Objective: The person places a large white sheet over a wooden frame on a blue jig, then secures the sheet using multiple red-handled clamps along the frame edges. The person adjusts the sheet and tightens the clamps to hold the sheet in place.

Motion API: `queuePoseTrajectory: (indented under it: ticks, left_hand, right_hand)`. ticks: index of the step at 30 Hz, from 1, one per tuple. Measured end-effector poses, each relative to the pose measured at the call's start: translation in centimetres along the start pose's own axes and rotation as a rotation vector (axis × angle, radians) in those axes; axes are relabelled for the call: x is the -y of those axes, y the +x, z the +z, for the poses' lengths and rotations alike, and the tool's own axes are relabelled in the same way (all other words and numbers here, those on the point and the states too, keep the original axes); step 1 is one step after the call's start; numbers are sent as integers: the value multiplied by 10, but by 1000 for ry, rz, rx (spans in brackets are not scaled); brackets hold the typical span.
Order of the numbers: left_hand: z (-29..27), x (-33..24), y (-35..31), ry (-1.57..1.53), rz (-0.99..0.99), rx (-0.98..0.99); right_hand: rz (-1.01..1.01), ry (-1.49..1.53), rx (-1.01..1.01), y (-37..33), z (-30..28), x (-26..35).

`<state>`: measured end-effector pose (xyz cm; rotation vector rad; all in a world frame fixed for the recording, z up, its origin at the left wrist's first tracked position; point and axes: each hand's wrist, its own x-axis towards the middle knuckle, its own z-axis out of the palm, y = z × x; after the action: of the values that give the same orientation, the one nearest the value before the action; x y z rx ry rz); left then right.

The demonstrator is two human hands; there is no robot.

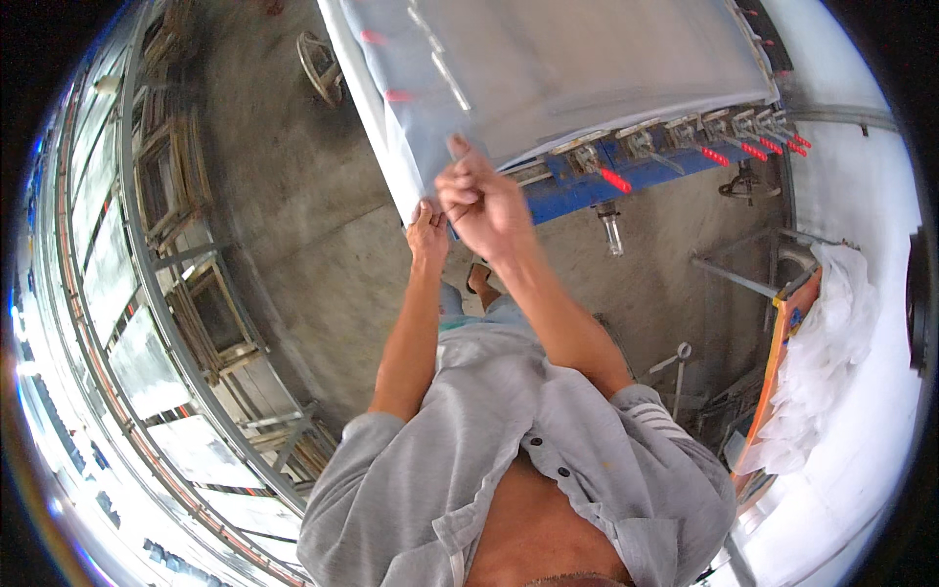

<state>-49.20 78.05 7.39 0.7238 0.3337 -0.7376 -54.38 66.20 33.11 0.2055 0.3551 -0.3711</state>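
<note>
A large thin whitish sheet [626,59], partly see-through, stretches over a blue frame [572,201] ahead of me. At its near left corner my left hand [427,233] pinches the hanging edge, thumb on top. Close beside it, to the right, my right hand [484,210] is raised over the sheet's corner. One of its digits points away from me and the others are curled in. The hand is slightly blurred, and whatever lies inside the curled fingers is hidden. Through the sheet, near its left edge, red clamp handles [398,96] show faintly.
Several metal clamps with red handles [614,180] line the frame's near edge, a handwheel [748,186] beyond. Another wheel [320,68] stands far left. Racks with wooden frames [210,303] run along the left. To the right, crumpled white film [822,352] hangs over an orange-edged panel [773,377].
</note>
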Motion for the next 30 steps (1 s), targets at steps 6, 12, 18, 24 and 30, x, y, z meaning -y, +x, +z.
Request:
queuePoseTrajectory:
  ticks: [6, 12, 18, 24, 30]
  left_hand:
    - [36, -17, -26, 165, -136, -143]
    - [72, -28, -30, 175, -185, -154]
    - [72, -27, -35, 153, -210, -166]
    - [67, -24, -42, 70, -228, -245]
    - [101, -37, -66, 492, -213, -387]
  right_hand:
    - [-506, -657, -39, -45, -43, 66]
    - [-345, -655, -1006, -51, -256, 110]
    - [-481, -865, -979, -14, -243, 92]
    - [-1353, -2561, -17, -29, -118, 65]
    - [-556, -2742, 860, 68, -85, 123]
